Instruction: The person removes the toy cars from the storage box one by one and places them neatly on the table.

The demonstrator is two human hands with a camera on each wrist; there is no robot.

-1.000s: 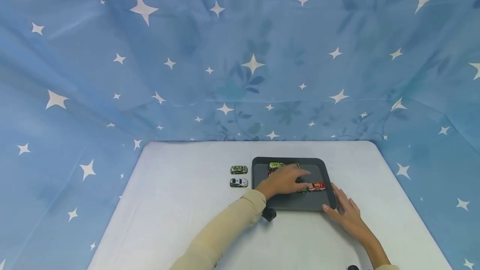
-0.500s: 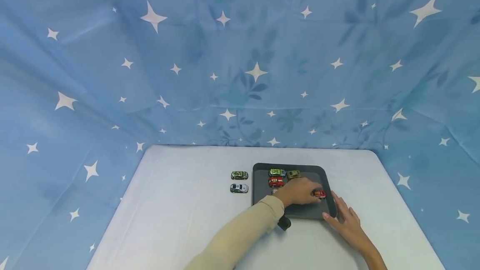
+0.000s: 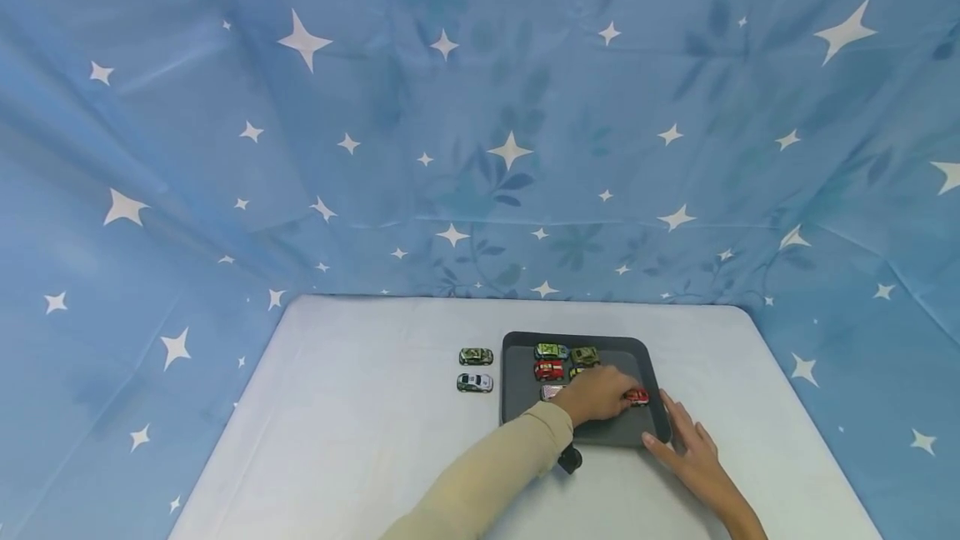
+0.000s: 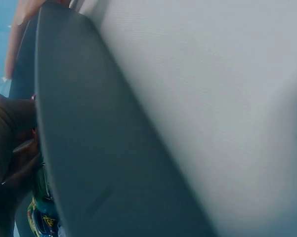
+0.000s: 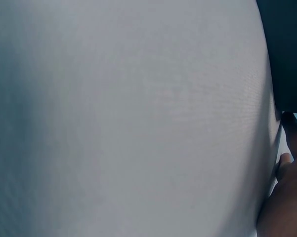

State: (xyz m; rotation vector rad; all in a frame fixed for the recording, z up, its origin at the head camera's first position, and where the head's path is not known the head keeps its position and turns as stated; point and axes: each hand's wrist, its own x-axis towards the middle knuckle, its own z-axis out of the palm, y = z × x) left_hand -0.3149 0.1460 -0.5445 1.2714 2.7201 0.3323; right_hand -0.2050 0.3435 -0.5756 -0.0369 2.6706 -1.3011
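My left hand (image 3: 600, 394) reaches over the dark grey tray (image 3: 510, 390) and pinches a red toy car (image 3: 638, 397) near the tray's right wall. In the left wrist view, the tray's outer wall (image 4: 99, 128) hides most of that car. My right hand (image 3: 693, 461) has its fingers extended against the tray's right front corner. Inside the tray, a green toy car (image 3: 551, 351), an olive toy car (image 3: 584, 355) and a red-and-white-striped toy car (image 3: 549, 370) stand in rows. A pale toy car (image 3: 551, 392) is partly covered by my left wrist.
Left of the tray, a camouflage toy car (image 3: 476, 356) and a white toy car (image 3: 475, 382) stand on the white table (image 3: 360, 423). Blue star-patterned cloth (image 3: 420, 107) hangs behind and at both sides. A black wrist camera (image 3: 570, 459) hangs under my left wrist.
My left hand has moved right across the tray to the red car, uncovering cars at the tray's left. My right hand stays at the tray's corner. The head view has tilted slightly upward.
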